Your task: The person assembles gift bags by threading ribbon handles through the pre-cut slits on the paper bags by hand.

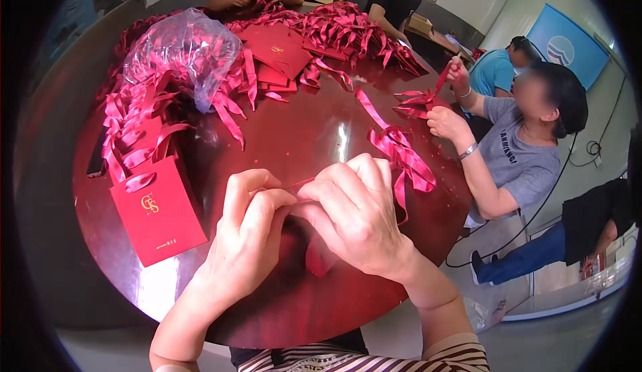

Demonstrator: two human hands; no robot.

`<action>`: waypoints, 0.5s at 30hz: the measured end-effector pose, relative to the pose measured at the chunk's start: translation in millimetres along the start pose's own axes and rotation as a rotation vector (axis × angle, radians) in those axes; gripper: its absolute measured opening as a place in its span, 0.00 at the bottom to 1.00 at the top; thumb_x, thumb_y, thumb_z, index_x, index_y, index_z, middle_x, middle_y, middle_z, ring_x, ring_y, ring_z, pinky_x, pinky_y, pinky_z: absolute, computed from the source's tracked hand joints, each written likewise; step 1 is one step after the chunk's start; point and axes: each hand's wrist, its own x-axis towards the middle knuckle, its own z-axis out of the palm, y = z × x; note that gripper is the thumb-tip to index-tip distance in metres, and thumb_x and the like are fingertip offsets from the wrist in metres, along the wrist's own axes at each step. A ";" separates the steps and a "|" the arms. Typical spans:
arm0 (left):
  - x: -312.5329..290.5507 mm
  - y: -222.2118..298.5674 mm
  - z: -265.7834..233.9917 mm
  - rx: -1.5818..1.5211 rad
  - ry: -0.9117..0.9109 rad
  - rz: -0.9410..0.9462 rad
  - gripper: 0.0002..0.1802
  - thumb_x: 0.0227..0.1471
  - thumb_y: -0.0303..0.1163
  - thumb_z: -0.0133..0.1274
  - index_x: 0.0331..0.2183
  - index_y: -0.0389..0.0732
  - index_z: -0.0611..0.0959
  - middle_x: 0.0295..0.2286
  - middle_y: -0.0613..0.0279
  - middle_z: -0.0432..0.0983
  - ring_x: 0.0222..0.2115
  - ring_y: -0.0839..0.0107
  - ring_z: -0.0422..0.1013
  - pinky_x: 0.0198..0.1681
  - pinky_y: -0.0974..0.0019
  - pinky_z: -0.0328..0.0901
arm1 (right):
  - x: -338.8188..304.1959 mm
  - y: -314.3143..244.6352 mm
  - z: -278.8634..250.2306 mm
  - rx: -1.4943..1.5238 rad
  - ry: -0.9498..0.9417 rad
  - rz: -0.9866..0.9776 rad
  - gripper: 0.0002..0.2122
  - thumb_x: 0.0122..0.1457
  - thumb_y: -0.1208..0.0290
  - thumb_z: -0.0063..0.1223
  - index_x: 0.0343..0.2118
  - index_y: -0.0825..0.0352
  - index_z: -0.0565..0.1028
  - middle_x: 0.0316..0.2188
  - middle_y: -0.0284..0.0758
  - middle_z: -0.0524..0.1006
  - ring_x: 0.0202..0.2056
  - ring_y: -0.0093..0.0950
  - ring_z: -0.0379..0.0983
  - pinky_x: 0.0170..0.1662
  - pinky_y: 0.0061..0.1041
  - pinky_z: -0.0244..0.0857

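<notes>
Left hand and right hand pinch red strip; it apparently runs crosswise.

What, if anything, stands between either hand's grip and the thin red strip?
Nothing visible does: the left hand and right hand both pinch the thin red strip directly. The loose pink ribbons lie beyond the right hand, toward the right, not between.

Red paper bag, at left: gold monogram of interlaced letters, upper face; short line of small gold print, lower face; flat red bag, farther off: small gold emblem; co-worker's grey T-shirt: dark capital lettering across the front; blue panel, upper right: round white emblem with wavy bands.
</notes>
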 end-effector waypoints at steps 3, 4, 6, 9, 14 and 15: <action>0.2 0.1 3.0 0.076 0.033 0.023 0.13 0.41 0.12 0.54 0.33 0.34 0.74 0.35 0.52 0.64 0.32 0.59 0.69 0.30 0.62 0.68 | -0.5 1.3 -0.7 0.007 0.013 -0.005 0.10 0.40 0.72 0.63 0.27 0.62 0.74 0.26 0.27 0.70 0.29 0.27 0.62 0.34 0.27 0.52; 0.6 0.5 4.3 0.063 0.031 0.031 0.13 0.41 0.12 0.54 0.33 0.34 0.74 0.35 0.52 0.64 0.32 0.59 0.69 0.30 0.62 0.68 | -1.4 2.6 -2.9 0.020 0.001 0.009 0.10 0.41 0.72 0.63 0.27 0.62 0.75 0.26 0.27 0.70 0.29 0.27 0.62 0.34 0.27 0.52; 1.2 -0.4 5.8 0.081 0.059 0.050 0.14 0.40 0.12 0.54 0.33 0.34 0.75 0.36 0.50 0.65 0.32 0.60 0.69 0.31 0.64 0.66 | -2.3 3.8 -6.6 0.067 -0.017 0.041 0.09 0.42 0.71 0.63 0.28 0.62 0.75 0.26 0.28 0.70 0.29 0.28 0.63 0.35 0.28 0.52; -0.9 -0.5 4.6 0.033 0.035 0.023 0.14 0.40 0.12 0.54 0.32 0.35 0.75 0.35 0.49 0.65 0.34 0.59 0.69 0.33 0.62 0.66 | -0.6 3.6 -12.7 0.164 -0.104 0.107 0.07 0.46 0.70 0.60 0.29 0.62 0.77 0.27 0.30 0.70 0.32 0.30 0.63 0.37 0.29 0.53; -3.4 3.6 0.6 0.051 0.018 0.064 0.11 0.42 0.13 0.53 0.31 0.31 0.74 0.35 0.50 0.64 0.29 0.60 0.69 0.31 0.63 0.66 | 11.5 6.4 -21.3 0.323 -0.297 0.202 0.08 0.54 0.67 0.52 0.26 0.65 0.77 0.27 0.36 0.70 0.33 0.34 0.64 0.39 0.33 0.55; -3.4 3.9 0.9 0.034 0.017 0.075 0.11 0.42 0.13 0.53 0.31 0.31 0.74 0.35 0.50 0.64 0.29 0.60 0.69 0.31 0.63 0.66 | 14.5 8.0 -23.3 0.387 -0.380 0.247 0.09 0.54 0.67 0.50 0.25 0.66 0.77 0.27 0.38 0.70 0.34 0.36 0.66 0.39 0.36 0.56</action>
